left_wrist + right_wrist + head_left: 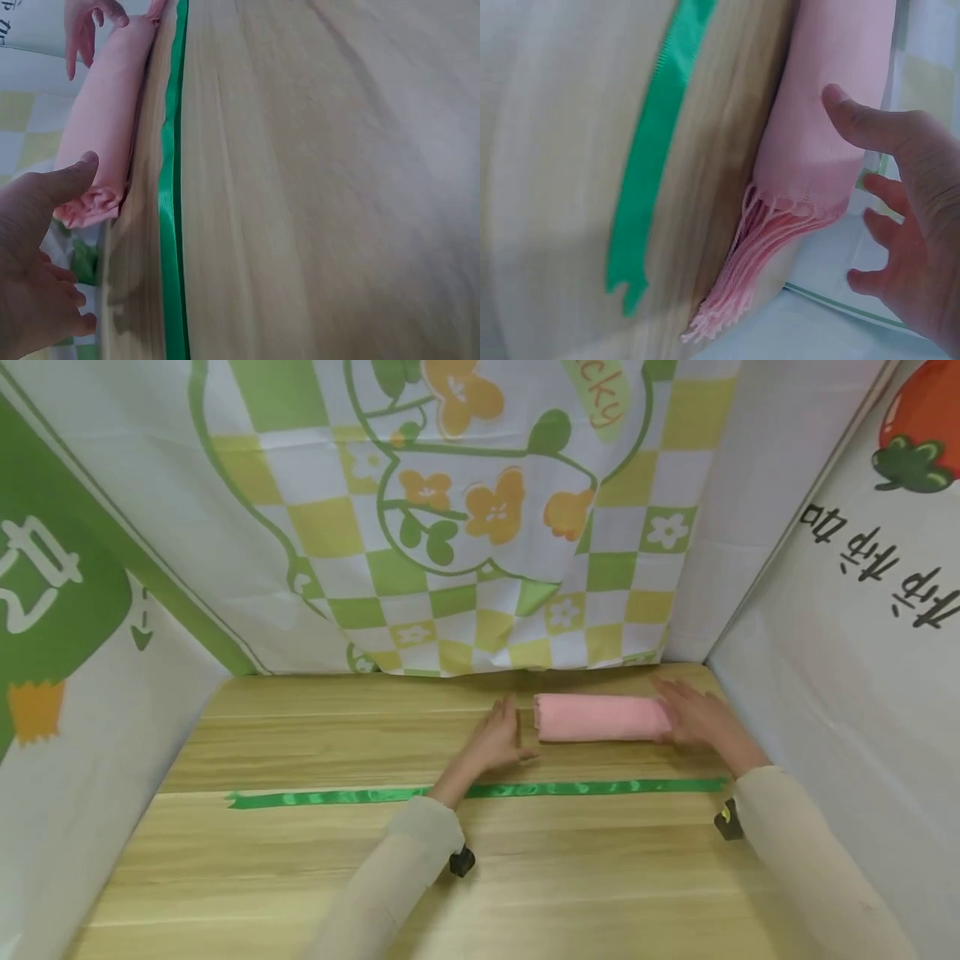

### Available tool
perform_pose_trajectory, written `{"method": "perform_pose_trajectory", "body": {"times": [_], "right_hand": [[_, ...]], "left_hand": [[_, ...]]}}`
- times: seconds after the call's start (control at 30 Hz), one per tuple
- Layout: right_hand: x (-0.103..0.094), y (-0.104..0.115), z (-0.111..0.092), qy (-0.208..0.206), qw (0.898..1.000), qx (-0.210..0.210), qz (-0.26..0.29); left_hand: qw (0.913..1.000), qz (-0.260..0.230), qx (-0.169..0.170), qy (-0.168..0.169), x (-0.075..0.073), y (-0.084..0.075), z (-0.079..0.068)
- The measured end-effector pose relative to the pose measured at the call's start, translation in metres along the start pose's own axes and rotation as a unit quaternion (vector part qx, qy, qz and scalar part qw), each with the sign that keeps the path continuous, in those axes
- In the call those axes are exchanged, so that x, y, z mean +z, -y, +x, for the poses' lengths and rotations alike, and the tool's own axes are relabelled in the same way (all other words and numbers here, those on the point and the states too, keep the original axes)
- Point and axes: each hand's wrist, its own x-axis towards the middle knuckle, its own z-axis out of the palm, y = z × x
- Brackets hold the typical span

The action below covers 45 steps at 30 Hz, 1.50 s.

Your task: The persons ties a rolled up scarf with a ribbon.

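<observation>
A pink scarf (603, 718), rolled into a long bundle, lies on the wooden table near its back edge. In the right wrist view the scarf (817, 120) has a loose fringe (739, 274) at its right end. My left hand (495, 739) is just off the scarf's left end, thumb and fingers spread; the left wrist view shows the coiled end of the scarf (94, 204) near the thumb. At the right end, my right hand (697, 714) is spread around the scarf with thumb apart from fingers. Whether it touches the cloth I cannot tell.
A green ribbon (600, 788) runs across the table (562, 877) in front of the scarf. A checked, flower-printed cloth (480, 610) hangs behind. Printed white walls stand at left and right, the right wall (847, 635) close to my right arm.
</observation>
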Motion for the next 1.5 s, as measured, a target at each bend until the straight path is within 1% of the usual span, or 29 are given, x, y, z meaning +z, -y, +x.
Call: {"method": "perform_pose_trajectory", "body": {"times": [0.13, 0.23, 0.33, 0.4, 0.5, 0.63, 0.67, 0.73, 0.87, 0.93, 1.0, 1.03, 1.1, 1.23, 1.33, 1.43, 1.5], "right_hand": [[-0.004, -0.003, 0.013, 0.033, 0.999, -0.013, 0.017], [-0.002, -0.005, 0.020, 0.056, 0.997, -0.018, 0.041], [0.005, -0.007, 0.025, 0.069, 0.995, -0.021, 0.062], [0.010, -0.009, 0.029, 0.068, 0.995, -0.026, 0.066], [0.017, -0.013, 0.033, 0.055, 0.996, -0.037, 0.057], [0.024, -0.014, 0.034, 0.029, 0.998, -0.046, 0.040], [0.025, -0.015, 0.034, 0.024, 0.998, -0.047, 0.035], [0.027, -0.015, 0.035, 0.013, 0.998, -0.048, 0.034], [0.028, -0.015, 0.034, -0.003, 0.998, -0.042, 0.041], [0.028, -0.016, 0.034, -0.010, 0.998, -0.033, 0.047], [0.029, -0.017, 0.033, -0.016, 0.999, -0.021, 0.047], [0.029, -0.017, 0.033, -0.020, 0.999, -0.018, 0.045], [0.027, -0.017, 0.032, -0.031, 0.999, -0.016, 0.041], [0.021, -0.015, 0.028, -0.058, 0.997, -0.018, 0.037], [0.015, -0.010, 0.023, -0.079, 0.996, -0.018, 0.044], [0.008, -0.004, 0.018, -0.095, 0.994, -0.019, 0.054], [0.003, 0.001, 0.016, -0.102, 0.993, -0.017, 0.059]], "left_hand": [[0.9993, -0.030, 0.015, -0.012, 0.010, -0.009, 0.019], [0.9987, -0.047, 0.016, -0.010, 0.019, -0.013, 0.031], [0.9979, -0.063, 0.008, -0.015, 0.028, -0.014, 0.039], [0.9968, -0.076, 0.002, -0.025, 0.033, -0.015, 0.043], [0.9943, -0.099, -0.005, -0.039, 0.038, -0.017, 0.048], [0.9902, -0.132, -0.004, -0.045, 0.040, -0.021, 0.048], [0.9881, -0.147, -0.002, -0.047, 0.040, -0.022, 0.048], [0.9819, -0.182, -0.002, -0.053, 0.040, -0.022, 0.047], [0.9645, -0.255, 0.005, -0.068, 0.039, -0.021, 0.047], [0.9581, -0.276, 0.008, -0.075, 0.038, -0.021, 0.048], [0.9544, -0.287, 0.009, -0.080, 0.037, -0.022, 0.049], [0.9511, -0.297, 0.008, -0.083, 0.036, -0.022, 0.048], [0.9457, -0.312, 0.003, -0.092, 0.034, -0.024, 0.048], [0.9319, -0.347, -0.008, -0.106, 0.030, -0.027, 0.045], [0.9208, -0.374, -0.010, -0.110, 0.023, -0.030, 0.040], [0.9106, -0.398, -0.004, -0.110, 0.011, -0.034, 0.035], [0.9018, -0.418, 0.000, -0.111, 0.002, -0.037, 0.031]]}}
